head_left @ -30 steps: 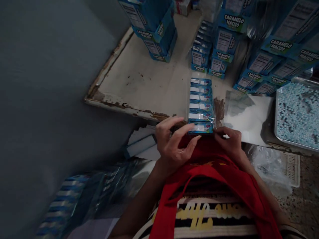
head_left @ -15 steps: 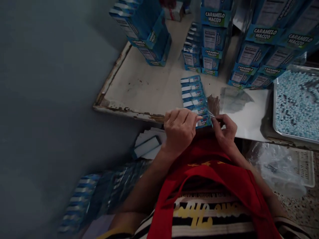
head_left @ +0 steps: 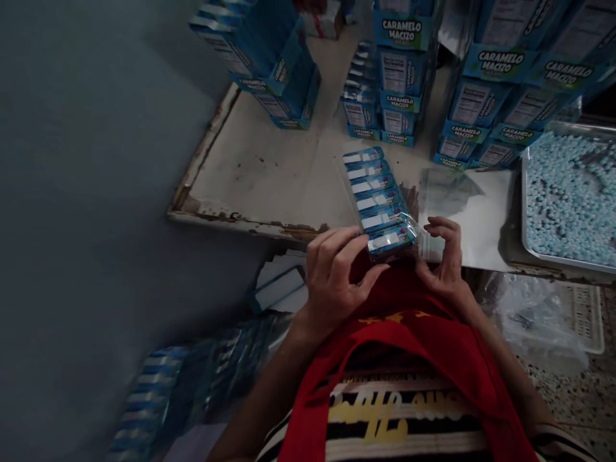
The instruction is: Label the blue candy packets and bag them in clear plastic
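A clear-wrapped row of several small blue candy boxes [head_left: 380, 200] with white panels lies aslant on the table, its near end at the front edge. My left hand [head_left: 337, 269] is at its near left corner, thumb and fingers apart. The fingertips rest against the wrap and the thumb is by the near end. My right hand [head_left: 445, 260] is beside the near right corner, fingers bent and spread, with nothing visibly gripped. Loose clear wrap [head_left: 410, 224] shines at that corner, close to the right fingers.
Stacked blue candy cartons [head_left: 399, 70] stand behind the row, more cartons [head_left: 481, 96] to the right and another stack [head_left: 283, 83] at left. A metal tray [head_left: 525, 212] of blue candies is at right. The table's chipped edge [head_left: 250, 226] runs in front; wrapped packs [head_left: 154, 391] lie below left.
My left hand has turned from a closed grip over the row's near end to spread fingers at its corner. My right hand has let go of the wrap and opened.
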The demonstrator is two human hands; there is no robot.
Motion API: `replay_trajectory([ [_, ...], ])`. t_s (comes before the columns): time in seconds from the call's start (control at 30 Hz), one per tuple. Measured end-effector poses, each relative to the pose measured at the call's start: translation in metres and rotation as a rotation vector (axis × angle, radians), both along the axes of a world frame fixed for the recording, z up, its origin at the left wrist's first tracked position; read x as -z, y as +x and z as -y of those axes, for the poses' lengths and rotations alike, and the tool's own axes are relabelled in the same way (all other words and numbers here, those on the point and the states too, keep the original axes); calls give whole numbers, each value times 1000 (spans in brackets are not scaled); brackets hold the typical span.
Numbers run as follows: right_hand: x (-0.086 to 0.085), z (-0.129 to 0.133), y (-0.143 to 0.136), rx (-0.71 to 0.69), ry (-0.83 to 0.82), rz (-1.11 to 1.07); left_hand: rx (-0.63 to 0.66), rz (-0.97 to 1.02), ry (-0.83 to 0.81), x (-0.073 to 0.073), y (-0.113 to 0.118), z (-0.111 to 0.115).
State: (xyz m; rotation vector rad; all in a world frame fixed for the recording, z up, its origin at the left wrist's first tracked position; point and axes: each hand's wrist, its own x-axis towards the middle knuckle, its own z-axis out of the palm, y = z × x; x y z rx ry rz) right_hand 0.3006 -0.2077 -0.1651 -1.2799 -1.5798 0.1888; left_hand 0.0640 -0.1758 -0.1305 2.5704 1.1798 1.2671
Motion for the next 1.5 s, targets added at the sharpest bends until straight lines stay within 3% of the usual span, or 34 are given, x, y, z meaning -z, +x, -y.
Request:
replay_trajectory([
  [0.17, 4, -7, -11, -25, -177, -109, -149, 161, -257, 24, 9, -5],
  [0.3, -1, -11, -19, 106, -193, -149, -114, 169, -366, 26, 14, -12],
  [0.37, 1, -9, -19, 234, -131, -201, -84, 162, -358, 21, 10, -13],
  [0.43, 6, -3, -18, 278, -104, -240, -57, 157, -314, 17, 3, -11],
  [0.57, 13, 12, -14, 82, -115, 3, -12, 180, -139, 19, -8, 0],
  [0.7, 13, 14, -4, 24, -127, 106, -62, 280, -86, 42, -9, 16],
  [0.83, 15, 1, 2, 57, -374, -38, -175, 434, -395, 71, 8, 21],
  [0.93, 18, -4, -3, 44, -508, -48, -248, 418, -581, 82, 24, 13],
  [1.07, 22, -3, -16, 74, -474, 7, -241, 356, -642, 82, 33, 6],
  [1.23, 24, -2, -21, 118, -408, 57, -200, 347, -689, 80, 27, 9],
  [1.5, 31, -3, -30, 165, -396, 103, -147, 306, -612, 84, 25, 8],
])
